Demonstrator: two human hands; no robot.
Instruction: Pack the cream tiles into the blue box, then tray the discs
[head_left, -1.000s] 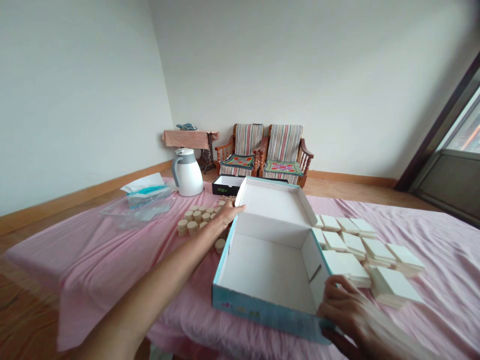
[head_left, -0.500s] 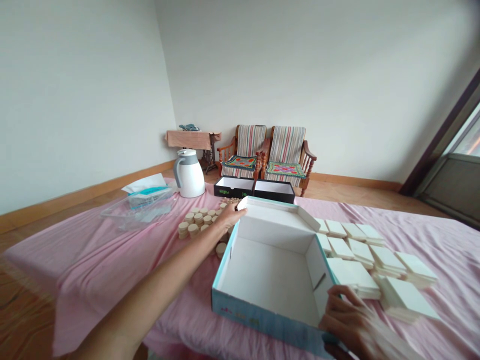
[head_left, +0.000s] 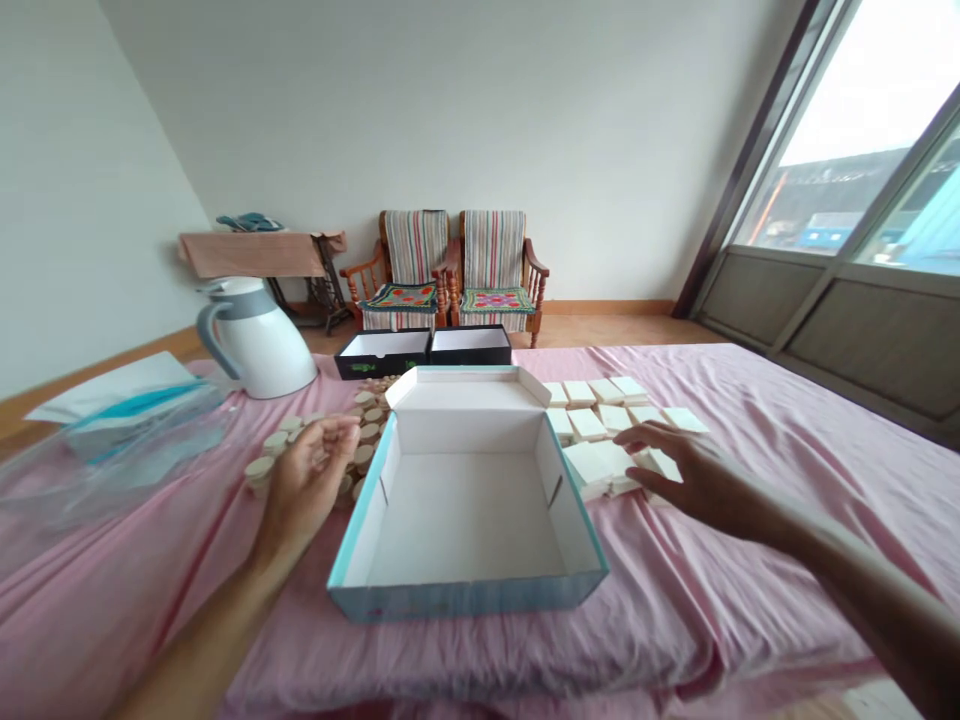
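Observation:
An open teal box [head_left: 465, 590] with a white inside and its lid laid back stands on the pink cloth in front of me. My left hand [head_left: 304, 480] hovers left of the box over several small round wooden discs [head_left: 274, 445], fingers loosely curled and holding nothing. My right hand [head_left: 686, 475] reaches over the white square tiles [head_left: 592, 425] to the right of the box, fingers spread, touching or just above the nearest tiles.
A white kettle [head_left: 251, 340] stands at the back left. A clear plastic tray with a teal packet [head_left: 112, 440] lies at the far left. Two black trays [head_left: 424, 350] sit behind the box. Two striped chairs [head_left: 446, 270] and a small table stand by the wall.
Both hands have let go of the box: the left has drawn back over the discs, the right has gone to the tiles. The lid now lies flatter. My view swung to the right.

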